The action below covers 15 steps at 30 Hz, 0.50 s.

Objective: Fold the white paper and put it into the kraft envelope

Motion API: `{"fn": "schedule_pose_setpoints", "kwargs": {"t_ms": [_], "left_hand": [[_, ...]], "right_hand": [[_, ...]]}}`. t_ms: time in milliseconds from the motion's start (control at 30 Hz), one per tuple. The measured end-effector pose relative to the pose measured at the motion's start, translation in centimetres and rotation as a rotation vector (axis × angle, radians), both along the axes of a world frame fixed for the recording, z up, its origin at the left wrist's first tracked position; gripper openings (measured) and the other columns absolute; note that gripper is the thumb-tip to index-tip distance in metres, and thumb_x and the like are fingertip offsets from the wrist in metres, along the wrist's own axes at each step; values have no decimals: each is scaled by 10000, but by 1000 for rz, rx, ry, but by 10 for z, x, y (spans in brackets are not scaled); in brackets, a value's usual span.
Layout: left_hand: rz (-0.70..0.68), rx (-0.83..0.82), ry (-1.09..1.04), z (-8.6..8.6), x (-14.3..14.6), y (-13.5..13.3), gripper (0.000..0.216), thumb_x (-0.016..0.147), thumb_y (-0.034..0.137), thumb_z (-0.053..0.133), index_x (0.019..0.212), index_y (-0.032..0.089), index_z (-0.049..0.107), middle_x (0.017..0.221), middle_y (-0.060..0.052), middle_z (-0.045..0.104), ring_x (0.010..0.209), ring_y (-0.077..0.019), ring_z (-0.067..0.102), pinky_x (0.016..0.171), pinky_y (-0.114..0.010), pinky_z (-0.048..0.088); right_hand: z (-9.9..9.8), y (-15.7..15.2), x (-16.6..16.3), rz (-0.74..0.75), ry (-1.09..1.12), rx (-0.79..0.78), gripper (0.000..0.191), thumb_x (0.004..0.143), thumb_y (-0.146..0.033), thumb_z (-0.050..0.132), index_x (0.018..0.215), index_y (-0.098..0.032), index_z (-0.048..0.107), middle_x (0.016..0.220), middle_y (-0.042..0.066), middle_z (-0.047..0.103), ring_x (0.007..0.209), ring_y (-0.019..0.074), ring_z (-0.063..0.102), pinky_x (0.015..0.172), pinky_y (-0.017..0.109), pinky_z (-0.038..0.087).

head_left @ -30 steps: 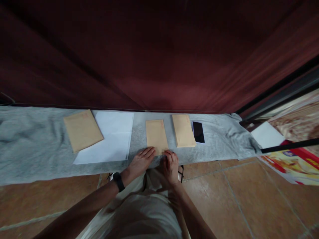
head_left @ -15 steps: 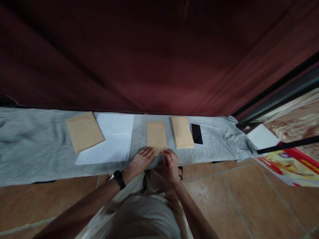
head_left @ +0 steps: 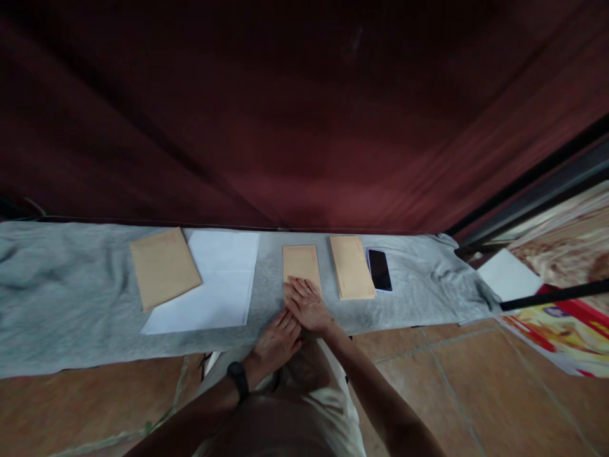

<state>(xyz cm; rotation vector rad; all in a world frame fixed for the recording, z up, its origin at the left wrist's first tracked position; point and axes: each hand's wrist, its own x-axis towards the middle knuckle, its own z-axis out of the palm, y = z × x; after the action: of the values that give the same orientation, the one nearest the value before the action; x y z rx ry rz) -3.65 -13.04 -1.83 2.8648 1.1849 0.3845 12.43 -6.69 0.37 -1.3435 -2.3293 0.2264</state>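
The middle envelope (head_left: pixel 301 261) lies flat at the near edge of a narrow table, about midway along, its short side towards the person; its contents are hidden from view. The right hand (head_left: pixel 308 306) is palm down, fingers extended and slightly spread, pressed on the envelope's lower half and gripping nothing. The left hand (head_left: pixel 278 339) is likewise flat, fingers straight, its tips meeting the right hand at the envelope's near end. Towards the table's right end sits an envelope stack (head_left: pixel 353 268), edges slightly fanned, with a black-screened phone (head_left: pixel 379 270) just beside it. Towards the left end, a broader envelope (head_left: pixel 165 266) lies askew, partly over smooth white paper (head_left: pixel 228 279) that reaches close to the near edge. All envelopes are matt tan, apparently paper, and rectangular. The covering grey cloth (head_left: pixel 419 273) is soft-looking, smooth centrally and rumpled towards both ends. A dark red curtain (head_left: pixel 304 139) borders the far edge.
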Motion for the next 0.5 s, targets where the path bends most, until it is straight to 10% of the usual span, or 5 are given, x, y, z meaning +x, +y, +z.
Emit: {"fn": "schedule_pose_setpoints", "kwargs": {"t_ms": [500], "left_hand": [[-63, 72, 30, 19, -3, 7, 712, 1015, 547, 424, 1603, 150, 368, 1612, -134, 457, 1504, -281, 391, 1265, -442, 234]], "right_hand": [[-4, 86, -4, -248, -16, 15, 506, 1075, -345, 429, 1533, -133, 468, 1623, 154, 427, 1534, 265, 361, 1253, 501, 307]]}}
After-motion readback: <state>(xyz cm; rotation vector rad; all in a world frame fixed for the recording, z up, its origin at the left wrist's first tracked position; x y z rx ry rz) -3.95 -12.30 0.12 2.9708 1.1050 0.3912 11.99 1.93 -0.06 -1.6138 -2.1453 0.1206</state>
